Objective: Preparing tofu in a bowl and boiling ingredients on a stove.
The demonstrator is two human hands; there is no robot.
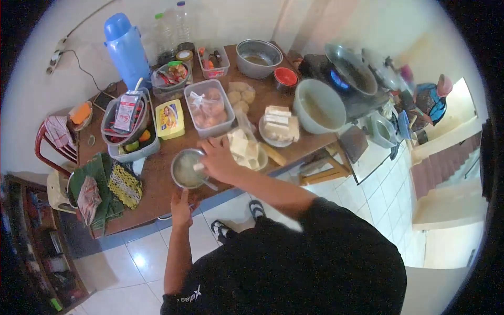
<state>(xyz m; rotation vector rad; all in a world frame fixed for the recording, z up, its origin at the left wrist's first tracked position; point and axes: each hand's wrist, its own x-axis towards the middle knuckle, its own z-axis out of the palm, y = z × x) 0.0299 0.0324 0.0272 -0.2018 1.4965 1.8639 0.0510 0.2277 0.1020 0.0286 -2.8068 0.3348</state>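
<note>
My right hand [218,159] reaches over a small bowl [173,179] of cloudy pale liquid and grips a white piece, seemingly tofu [199,167], at its rim. A spoon handle [210,184] sticks out on the bowl's near right side. My left hand [182,208] is at the table's front edge, its thumb close to the bowl's near rim; whether it grips the bowl is unclear. Just right of my right hand, pale cut tofu pieces [242,147] are heaped on a plate, partly hidden by the hand. Beyond them, a second plate holds stacked white tofu blocks [278,122].
On the right, a wok [350,71] tilts over a stove's blue flame [338,78]. A large pale bowl [319,106] holds liquid. Eggs fill a plastic box [208,108] beside a yellow tub [170,120]. Banana leaves [92,177] lie left, near a blue flask [126,51].
</note>
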